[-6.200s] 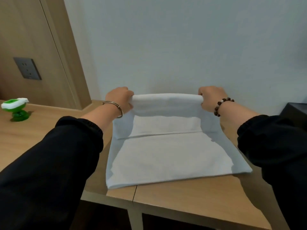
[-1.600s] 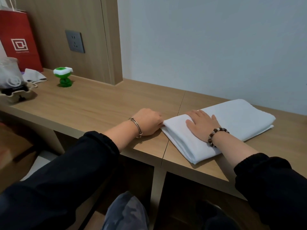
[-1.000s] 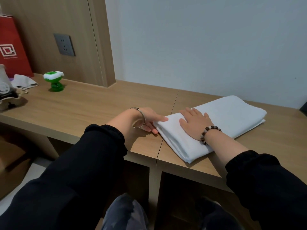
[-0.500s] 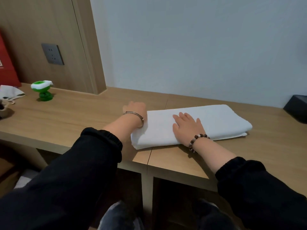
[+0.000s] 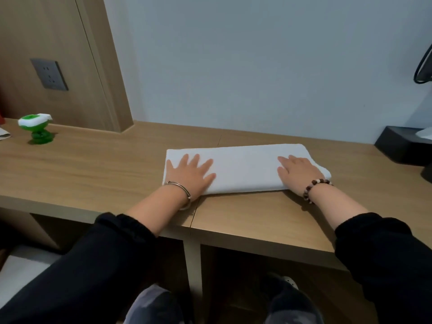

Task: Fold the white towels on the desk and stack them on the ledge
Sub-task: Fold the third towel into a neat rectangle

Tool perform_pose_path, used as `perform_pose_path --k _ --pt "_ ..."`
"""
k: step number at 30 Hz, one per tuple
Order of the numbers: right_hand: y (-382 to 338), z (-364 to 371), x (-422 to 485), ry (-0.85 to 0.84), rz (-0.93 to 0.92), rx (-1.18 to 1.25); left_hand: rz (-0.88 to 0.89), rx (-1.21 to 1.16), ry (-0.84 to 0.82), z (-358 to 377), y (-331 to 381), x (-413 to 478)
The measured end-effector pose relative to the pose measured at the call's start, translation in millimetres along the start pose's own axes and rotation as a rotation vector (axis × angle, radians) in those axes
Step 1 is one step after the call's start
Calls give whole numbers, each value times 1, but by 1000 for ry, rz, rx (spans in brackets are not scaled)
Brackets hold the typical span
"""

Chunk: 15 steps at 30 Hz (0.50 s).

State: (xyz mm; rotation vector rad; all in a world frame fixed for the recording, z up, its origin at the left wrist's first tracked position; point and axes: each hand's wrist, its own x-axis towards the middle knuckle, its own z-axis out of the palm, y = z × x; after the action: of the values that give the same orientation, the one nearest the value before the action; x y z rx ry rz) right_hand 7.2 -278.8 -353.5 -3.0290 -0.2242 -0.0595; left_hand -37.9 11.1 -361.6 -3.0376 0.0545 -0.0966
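We saw the folded white towel on the desk, left hand and right hand flat, open-fingered, on its left and right ends.

You have one view, from the camera on your head, which looks forward and down across the worktop to the wall behind it, and its wide lens bends the lines near the edges. It sits close in: your sleeves fill the bottom corners, the towel lies near the centre, and your knees show along the bottom edge, below the worktop's front.
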Motion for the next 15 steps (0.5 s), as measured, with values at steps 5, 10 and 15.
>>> perform_pose_path --k 5,10,15 --pt "-23 -1 -36 -17 -232 42 -168 146 33 -13 -34 13" --pt "-36 -10 -64 27 -317 -60 235 -158 -48 -15 -12 -1" --pt "-75 -17 -64 218 -212 -142 287 -64 6 -20 -15 -33"
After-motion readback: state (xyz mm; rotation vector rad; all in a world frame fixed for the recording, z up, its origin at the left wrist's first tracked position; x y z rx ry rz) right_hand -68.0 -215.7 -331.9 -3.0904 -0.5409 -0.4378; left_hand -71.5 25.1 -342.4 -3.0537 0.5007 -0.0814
